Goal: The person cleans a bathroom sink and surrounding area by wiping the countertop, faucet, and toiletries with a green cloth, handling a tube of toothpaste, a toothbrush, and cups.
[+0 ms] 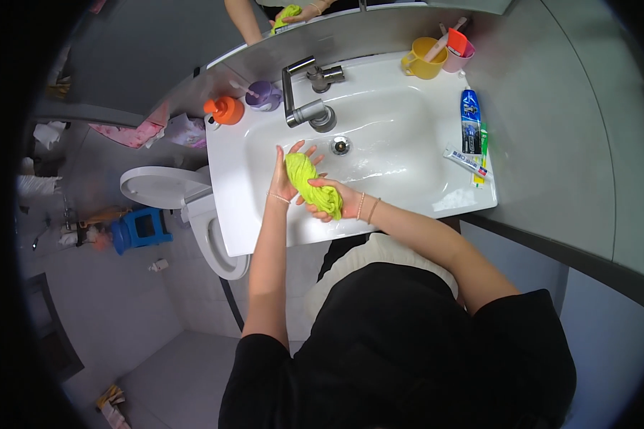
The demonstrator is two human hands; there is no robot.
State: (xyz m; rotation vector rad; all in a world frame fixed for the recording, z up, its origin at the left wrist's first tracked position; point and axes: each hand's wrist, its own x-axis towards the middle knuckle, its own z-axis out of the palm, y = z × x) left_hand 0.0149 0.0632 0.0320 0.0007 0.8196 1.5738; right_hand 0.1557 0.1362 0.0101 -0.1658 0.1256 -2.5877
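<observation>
Wringing pose over a white sink (408, 107): both hands grip a twisted lime-green cloth (309, 184) above the basin, just at 7 o'clock from the drain (340, 146). Left hand (285, 177) holds the cloth's upper end, fingers partly spread and curled round it. Right hand (340, 200) clamps the lower end, fingers pressed together around the cloth. Cloth sits near the basin's front edge, well apart from the back rim.

Grey faucet (304, 96) at 12 o'clock from the hands, open basin between. Orange soap pump (225, 110) and purple cup (265, 95) at 11 o'clock on the left rim. Yellow mug (423, 61) and pink cup (456, 53) at 1 o'clock. Blue toothpaste tube (470, 120) and a smaller tube (467, 162) along the right rim at 3 o'clock. Basin floor to the right of the hands is open. Toilet (175, 196) at 9 o'clock, just beside the sink's left edge; blue stool (140, 229) beyond.
</observation>
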